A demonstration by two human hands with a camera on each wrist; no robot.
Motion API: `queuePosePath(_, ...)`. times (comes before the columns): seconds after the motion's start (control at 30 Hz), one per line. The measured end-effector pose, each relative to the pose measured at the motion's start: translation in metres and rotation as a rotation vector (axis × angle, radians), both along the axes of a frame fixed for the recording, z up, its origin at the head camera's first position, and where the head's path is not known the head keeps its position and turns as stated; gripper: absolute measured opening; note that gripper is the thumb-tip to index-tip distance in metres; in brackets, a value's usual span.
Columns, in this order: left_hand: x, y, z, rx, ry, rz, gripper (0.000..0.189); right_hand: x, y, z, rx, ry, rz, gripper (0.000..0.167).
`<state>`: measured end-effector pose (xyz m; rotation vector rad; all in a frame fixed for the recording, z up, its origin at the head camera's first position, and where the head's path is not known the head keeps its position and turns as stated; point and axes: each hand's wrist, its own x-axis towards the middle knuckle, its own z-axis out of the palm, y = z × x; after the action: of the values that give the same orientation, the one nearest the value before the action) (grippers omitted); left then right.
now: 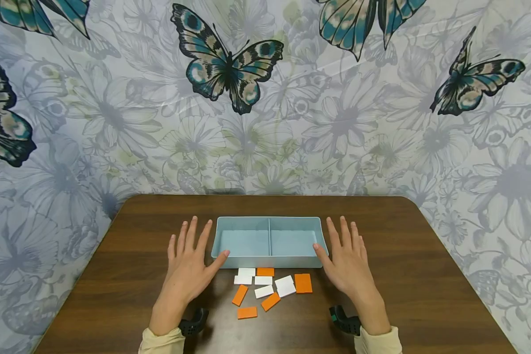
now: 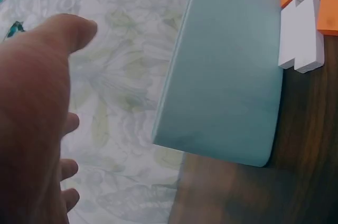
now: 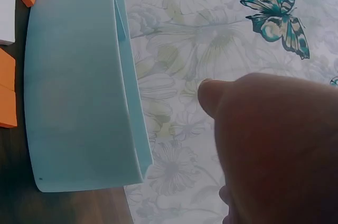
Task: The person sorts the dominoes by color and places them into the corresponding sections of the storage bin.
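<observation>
A light blue tray with two compartments lies on the table, both compartments bare inside. To its left is my left hand, fingers spread and straight, the thumb over the tray's front left corner in the head view. My right hand mirrors it on the other side, its thumb overlapping the front right corner. Neither hand holds anything. Between the wrists, just in front of the tray, several white blocks and orange blocks lie scattered. In the left wrist view, white blocks sit close along the tray's wall.
The brown wooden table has rounded far corners. Behind it hangs a cloth printed with flowers and butterflies. A black band is on the left wrist and another black band on the right.
</observation>
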<state>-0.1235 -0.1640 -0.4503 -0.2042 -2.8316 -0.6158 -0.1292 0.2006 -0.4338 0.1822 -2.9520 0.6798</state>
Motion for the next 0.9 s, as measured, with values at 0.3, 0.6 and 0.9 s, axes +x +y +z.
queuePosePath(0.3, -0.008, -0.003, -0.013, 0.154, 0.061, -0.03, 0.09, -0.004, -0.002, -0.005, -0.023, 0.076, 0.019, 0.075)
queuePosePath(0.6, -0.015, -0.007, -0.029, 0.381, 0.067, -0.063, 0.087, -0.008, -0.005, -0.003, -0.158, 0.152, 0.066, 0.07)
queuePosePath(0.9, -0.021, -0.006, -0.045, 0.535, 0.069, -0.09, 0.084, -0.007, -0.014, -0.002, -0.271, 0.25, 0.187, 0.057)
